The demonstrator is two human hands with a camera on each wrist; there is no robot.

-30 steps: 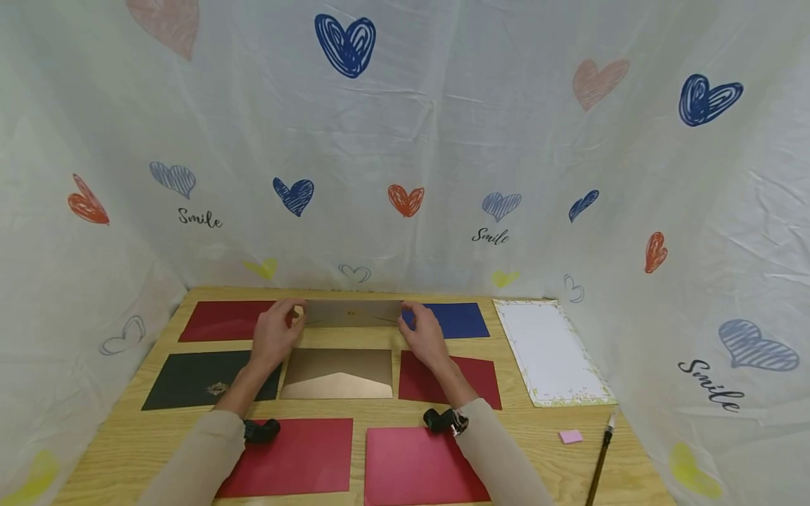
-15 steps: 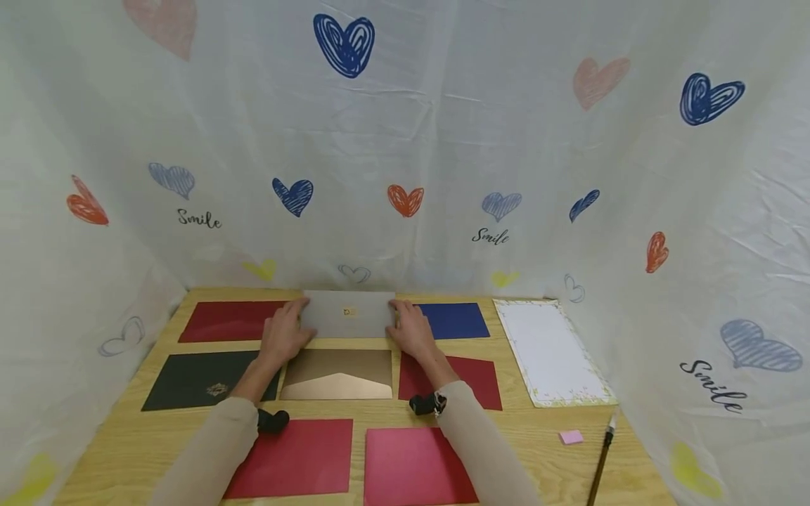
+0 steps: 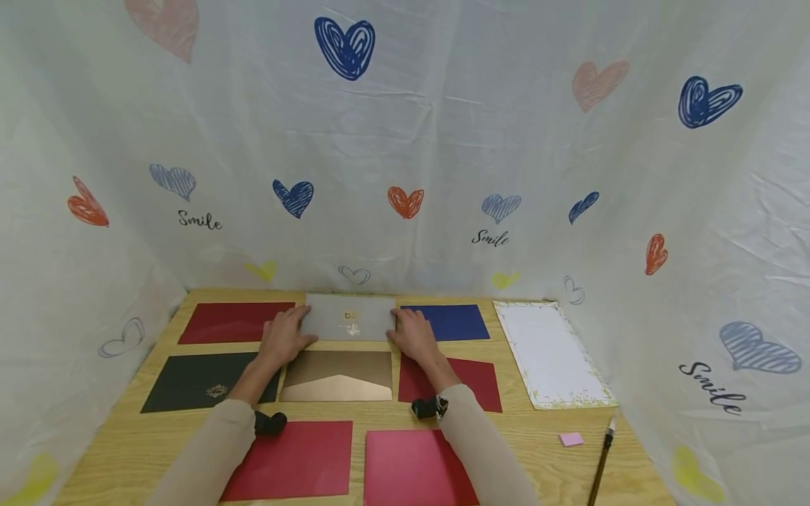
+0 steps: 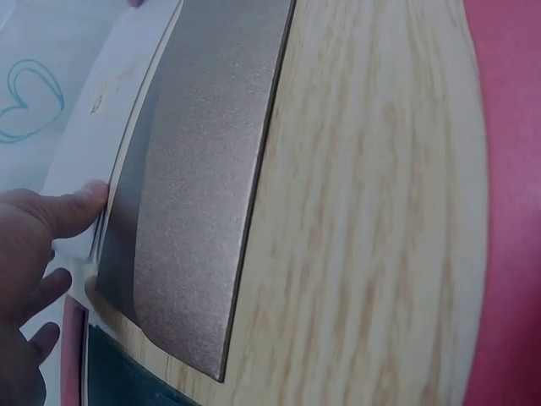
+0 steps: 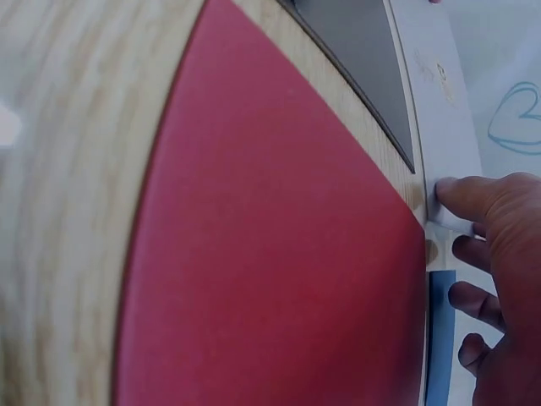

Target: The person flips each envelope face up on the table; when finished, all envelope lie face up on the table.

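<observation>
A pale grey envelope point(image 3: 370, 320) with a small gold emblem and gold lettering lies at the back of the table, in the middle. My left hand point(image 3: 283, 336) holds its left end, the thumb at the near corner and a finger at the far one. Mirroring this, my right hand point(image 3: 413, 334) holds the right end. In the left wrist view the thumb presses the near edge of the pale envelope point(image 4: 101, 118). The right wrist view has that thumb on the envelope point(image 5: 439, 93) too. A bronze envelope point(image 3: 337, 362) with a lighter flap lies just in front.
Around them lie a red envelope point(image 3: 221, 323), a dark green one point(image 3: 196, 376), a blue one point(image 3: 458, 321), another red one point(image 3: 471, 383) and two pinkish-red ones point(image 3: 297, 457) point(image 3: 411, 467). To the right are bordered paper point(image 3: 553, 351), a pink slip point(image 3: 571, 439) and a brush point(image 3: 602, 460).
The grey envelope was tilted and seen as a narrow strip; now it lies broad side up. Both hands came slightly closer together with it, then stayed almost still.
</observation>
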